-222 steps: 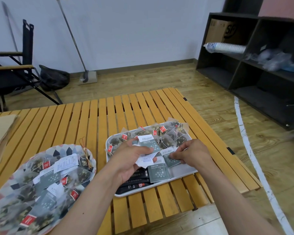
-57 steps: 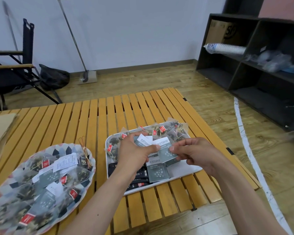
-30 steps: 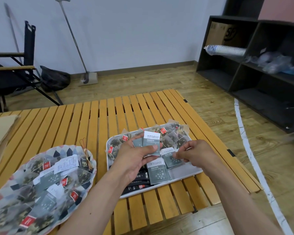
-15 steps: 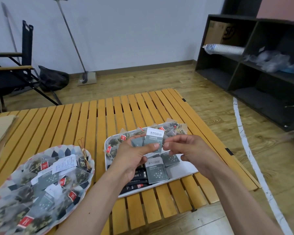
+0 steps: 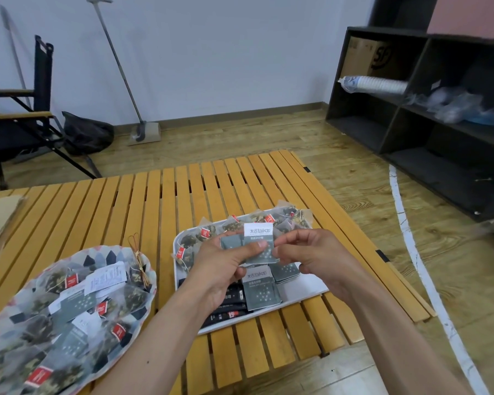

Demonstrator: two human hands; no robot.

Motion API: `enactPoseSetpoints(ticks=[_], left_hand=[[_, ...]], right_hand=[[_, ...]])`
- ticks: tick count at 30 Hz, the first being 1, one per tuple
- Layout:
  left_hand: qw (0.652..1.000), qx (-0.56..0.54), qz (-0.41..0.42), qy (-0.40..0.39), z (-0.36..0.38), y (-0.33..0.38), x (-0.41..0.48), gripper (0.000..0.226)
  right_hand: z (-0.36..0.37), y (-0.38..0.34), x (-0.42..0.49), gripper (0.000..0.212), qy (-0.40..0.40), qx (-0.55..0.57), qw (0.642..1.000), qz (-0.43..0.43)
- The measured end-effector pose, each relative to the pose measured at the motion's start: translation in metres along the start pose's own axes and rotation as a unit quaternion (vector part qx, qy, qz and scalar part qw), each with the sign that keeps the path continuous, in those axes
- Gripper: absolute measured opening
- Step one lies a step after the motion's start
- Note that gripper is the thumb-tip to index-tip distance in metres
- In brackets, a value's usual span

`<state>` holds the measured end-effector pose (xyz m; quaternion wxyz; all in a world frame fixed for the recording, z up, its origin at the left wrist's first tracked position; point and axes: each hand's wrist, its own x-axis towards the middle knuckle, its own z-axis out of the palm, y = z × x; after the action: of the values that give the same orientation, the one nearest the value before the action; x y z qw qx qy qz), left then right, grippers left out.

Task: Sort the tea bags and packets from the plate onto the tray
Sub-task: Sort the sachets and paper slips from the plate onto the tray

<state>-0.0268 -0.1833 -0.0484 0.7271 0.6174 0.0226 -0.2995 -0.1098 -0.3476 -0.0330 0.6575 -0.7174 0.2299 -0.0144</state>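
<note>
Both hands have risen off the white rectangular tray [image 5: 305, 292] since a moment ago: the left hand [image 5: 223, 269] pinches a small fan of grey-green paper sugar packets [image 5: 259, 246], and the right hand [image 5: 311, 252] now grips their edge, probably squaring them for placement. Many sachets remain on the patterned paper plate [image 5: 9, 303]. The slatted orange wooden surface [image 5: 126, 201] stands on plank flooring beside dark shelving [image 5: 428, 109].

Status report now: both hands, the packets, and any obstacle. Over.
Left hand and right hand together grip grey-green packets above white tray. Plate still holds many tea bags. Nothing in the way.
</note>
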Motion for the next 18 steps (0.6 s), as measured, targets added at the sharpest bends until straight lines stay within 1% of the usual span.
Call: enactPoseSetpoints(ticks=[3,5,9,13,16,18], left_hand=[[0.999,-0.017,0.005,0.028,-0.002,0.001,0.002,0.039],[0.999,-0.014,0.010,0.037,-0.003,0.001,0.003,0.038],[0.999,-0.020,-0.007,0.033,-0.001,0.001,0.001,0.037],[0.999,-0.019,-0.002,0.026,-0.001,0.003,0.000,0.037],[0.999,-0.025,-0.002,0.023,0.000,0.003,-0.001,0.038],[0.999,-0.031,-0.006,0.025,0.001,0.003,-0.001,0.039]], right_hand=[[-0.002,0.000,0.000,0.015,-0.022,-0.023,0.999,0.019],[-0.003,0.000,0.000,0.014,-0.031,-0.023,0.999,0.029],[-0.009,0.002,0.002,0.011,-0.024,-0.039,0.998,0.033],[-0.011,0.001,0.000,0.021,-0.049,-0.020,0.998,0.021],[-0.008,0.001,-0.001,0.025,-0.032,-0.036,0.999,0.001],[-0.009,0.003,0.002,0.022,-0.013,-0.012,1.000,0.005]])
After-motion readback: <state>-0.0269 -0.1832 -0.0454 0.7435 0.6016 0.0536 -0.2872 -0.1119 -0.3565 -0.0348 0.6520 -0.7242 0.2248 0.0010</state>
